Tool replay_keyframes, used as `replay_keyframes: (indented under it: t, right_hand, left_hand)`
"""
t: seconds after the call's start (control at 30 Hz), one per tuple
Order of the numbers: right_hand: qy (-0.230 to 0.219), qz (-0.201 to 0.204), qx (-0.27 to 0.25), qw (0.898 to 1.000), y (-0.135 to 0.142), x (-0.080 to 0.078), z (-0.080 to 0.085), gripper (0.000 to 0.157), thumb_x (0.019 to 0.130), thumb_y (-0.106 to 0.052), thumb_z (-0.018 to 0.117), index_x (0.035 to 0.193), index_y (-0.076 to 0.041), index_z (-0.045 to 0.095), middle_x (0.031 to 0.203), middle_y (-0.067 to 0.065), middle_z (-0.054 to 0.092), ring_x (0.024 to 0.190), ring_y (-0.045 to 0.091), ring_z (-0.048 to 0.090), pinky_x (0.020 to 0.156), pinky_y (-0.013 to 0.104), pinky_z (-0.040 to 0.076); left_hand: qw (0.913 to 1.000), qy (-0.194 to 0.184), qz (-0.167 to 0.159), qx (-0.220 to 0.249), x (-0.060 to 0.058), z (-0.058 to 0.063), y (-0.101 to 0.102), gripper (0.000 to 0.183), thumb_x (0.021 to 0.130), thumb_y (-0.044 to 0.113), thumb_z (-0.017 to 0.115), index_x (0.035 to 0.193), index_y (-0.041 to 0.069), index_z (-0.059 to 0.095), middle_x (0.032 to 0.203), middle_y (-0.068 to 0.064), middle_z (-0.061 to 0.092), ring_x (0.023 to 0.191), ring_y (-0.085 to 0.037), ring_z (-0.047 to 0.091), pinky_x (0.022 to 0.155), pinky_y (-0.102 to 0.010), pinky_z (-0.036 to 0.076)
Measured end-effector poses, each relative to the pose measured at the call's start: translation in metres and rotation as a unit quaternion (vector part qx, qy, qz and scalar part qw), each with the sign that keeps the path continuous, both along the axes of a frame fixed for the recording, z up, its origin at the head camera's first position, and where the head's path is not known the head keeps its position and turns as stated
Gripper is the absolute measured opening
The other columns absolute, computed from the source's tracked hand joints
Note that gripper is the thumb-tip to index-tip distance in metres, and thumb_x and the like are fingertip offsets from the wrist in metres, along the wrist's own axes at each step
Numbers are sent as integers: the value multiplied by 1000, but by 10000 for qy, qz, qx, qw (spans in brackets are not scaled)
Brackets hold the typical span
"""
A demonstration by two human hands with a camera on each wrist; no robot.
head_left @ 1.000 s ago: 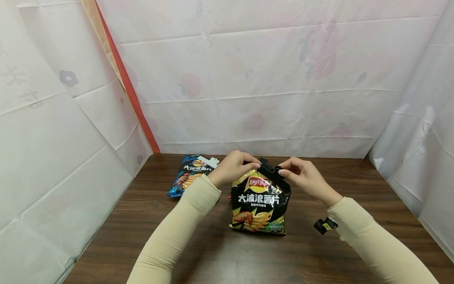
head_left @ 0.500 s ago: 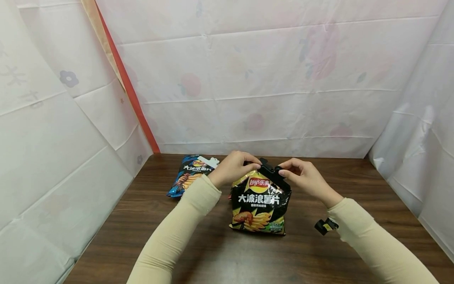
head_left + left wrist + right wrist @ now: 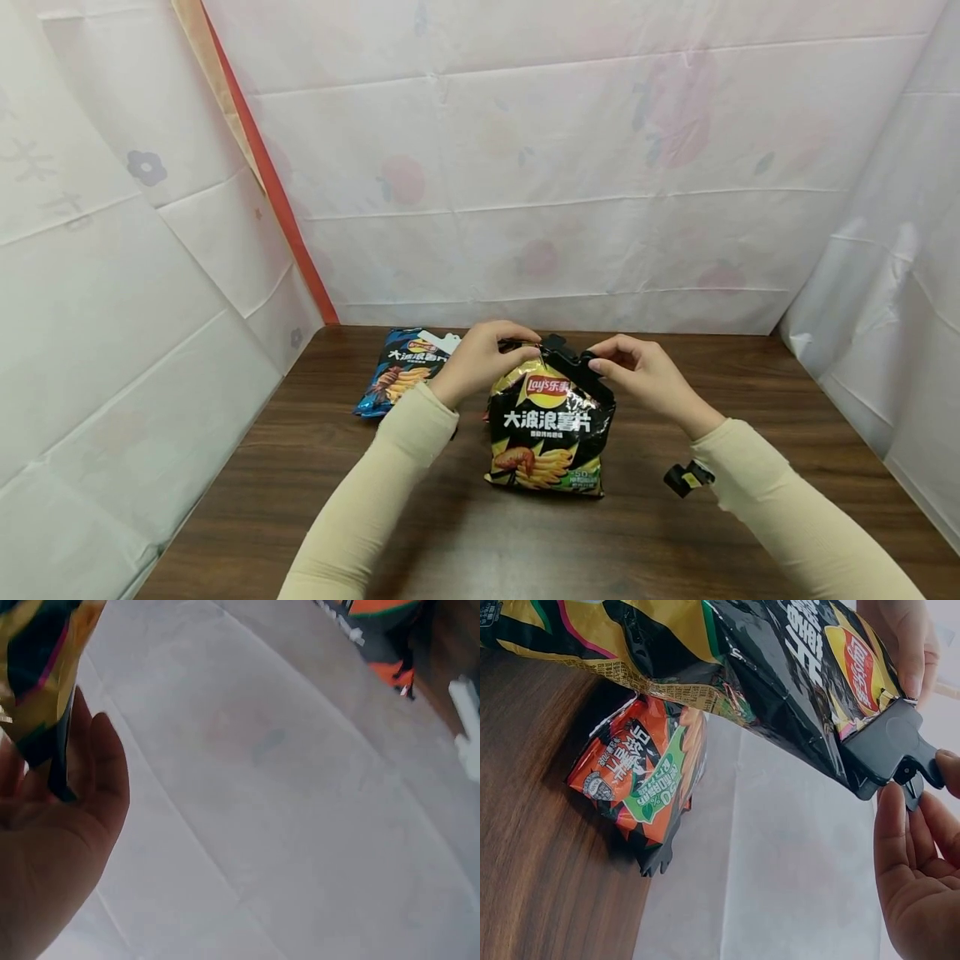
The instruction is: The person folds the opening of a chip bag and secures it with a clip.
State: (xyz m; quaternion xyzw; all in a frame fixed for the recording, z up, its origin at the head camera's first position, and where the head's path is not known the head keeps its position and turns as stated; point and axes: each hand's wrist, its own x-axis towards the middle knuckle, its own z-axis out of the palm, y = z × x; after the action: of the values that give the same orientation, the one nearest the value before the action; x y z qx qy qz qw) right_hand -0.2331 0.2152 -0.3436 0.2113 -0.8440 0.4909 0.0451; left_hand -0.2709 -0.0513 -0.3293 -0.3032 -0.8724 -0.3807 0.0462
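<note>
A black and yellow potato chip bag (image 3: pixel 551 425) stands upright on the table, its printed front facing me. Across its top right corner sits a black bag clip (image 3: pixel 885 746), over the folded edge. My right hand (image 3: pixel 648 379) pinches the clip's handles between thumb and fingers, seen closely in the right wrist view. My left hand (image 3: pixel 480 367) pinches the bag's top left edge, just beside the clip. In the left wrist view that hand (image 3: pixel 67 802) has a corner of the bag between thumb and fingers; the clip is out of that view.
On the brown table (image 3: pixel 300 500), a blue chip bag (image 3: pixel 401 379) with a white clip (image 3: pixel 431 339) lies at the back left. An orange chip bag (image 3: pixel 641 765) with a dark clip (image 3: pixel 656 859) stands behind the black bag. White sheets (image 3: pixel 562 167) wall the back and sides.
My left hand has shifted slightly left along the bag's top, away from the clip. The right hand, clip and bag look nearly unmoved.
</note>
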Motion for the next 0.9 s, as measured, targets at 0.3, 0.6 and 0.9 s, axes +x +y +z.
replay_keyframes:
  t: [0.3, 0.6, 0.9]
  right_hand:
    - [-163, -30, -97, 9998, 0, -3, -5, 27, 96, -24, 65, 115, -5, 67, 104, 13, 68, 86, 18, 68, 74, 28, 57]
    - [-281, -94, -323, 9990, -1, -1, -4, 29, 95, -21, 66, 116, -1, 67, 102, 17, 69, 83, 15, 67, 73, 25, 57]
    - [-325, -104, -471, 9983, -2, -1, -6, 29, 95, -21, 66, 116, 0, 66, 102, 18, 68, 82, 14, 66, 73, 25, 56]
  left_hand:
    - [9846, -613, 435, 1579, 7, -22, -9, 61, 92, 35, 69, 147, 28, 43, 135, 1, 57, 110, -24, 59, 86, -40, 50]
    - [9588, -1343, 410, 2471, 19, -48, -16, 76, 93, 35, 67, 154, 31, 23, 156, -2, 35, 138, -30, 42, 106, -47, 40]
    - [9485, -2097, 450, 2333, 35, -68, -22, 92, 91, 39, 70, 158, 10, 13, 159, -17, 28, 144, -33, 35, 114, -51, 33]
